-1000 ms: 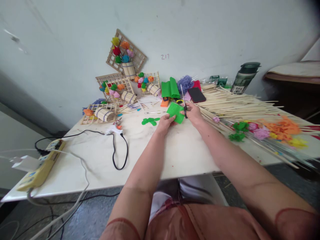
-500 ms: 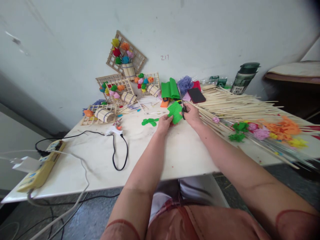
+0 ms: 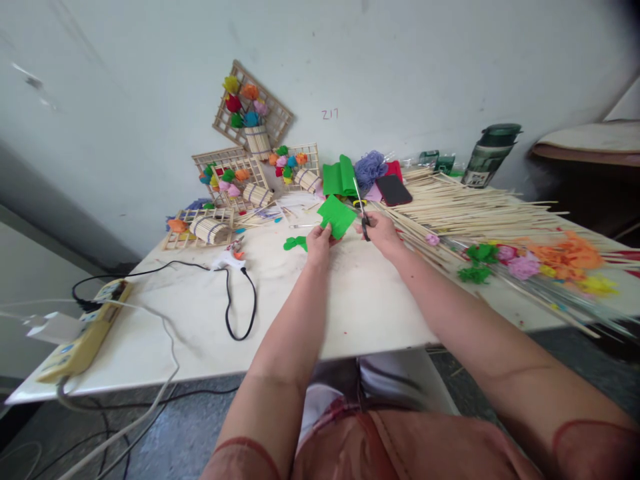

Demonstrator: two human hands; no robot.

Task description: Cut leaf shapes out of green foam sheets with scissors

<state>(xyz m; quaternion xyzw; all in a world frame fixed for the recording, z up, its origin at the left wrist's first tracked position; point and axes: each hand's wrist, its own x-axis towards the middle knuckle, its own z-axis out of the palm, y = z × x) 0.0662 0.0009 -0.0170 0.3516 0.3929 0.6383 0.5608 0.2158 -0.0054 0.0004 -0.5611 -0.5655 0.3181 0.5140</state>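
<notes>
green paper (image 3: pixel 336 216) in left hand (image 3: pixel 319 241) grip, right hand (image 3: pixel 381 230) clamped on scissors (image 3: pixel 361 207), handles half hidden

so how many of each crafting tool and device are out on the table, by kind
scissors: 1, in the right hand
glue gun: 1
phone: 1
power strip: 1
bottle: 1
green paper sheet: 1, in the left hand
total: 6

Scissors (image 3: pixel 361 212) handles hidden by right hand (image 3: pixel 381 231); blade gap too small to resolve. Skewer pile (image 3: pixel 475 210) cut off at right edge.
</notes>
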